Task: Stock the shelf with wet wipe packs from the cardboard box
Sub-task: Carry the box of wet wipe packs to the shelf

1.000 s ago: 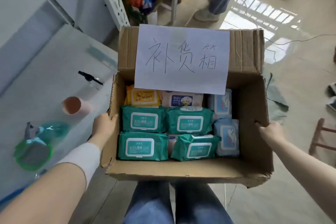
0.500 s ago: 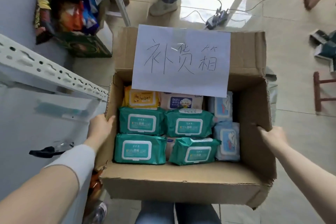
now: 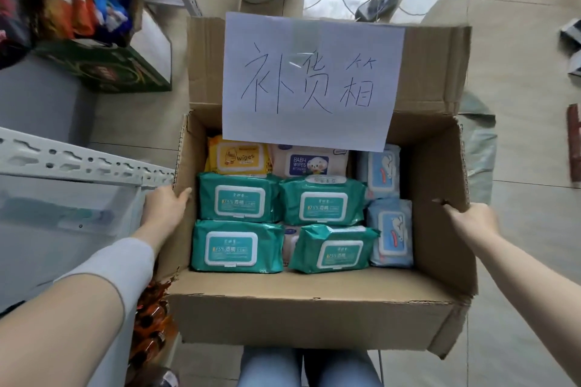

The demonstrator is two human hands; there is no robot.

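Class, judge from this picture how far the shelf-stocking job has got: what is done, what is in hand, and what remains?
Done: nothing stocked yet; the cardboard box looks full, with four green packs, two blue packs, a yellow pack and a baby wipes pack inside. In hand: the left hand and right hand grip the box walls, carrying it beside the shelf. Left: every pack must go onto the shelf.
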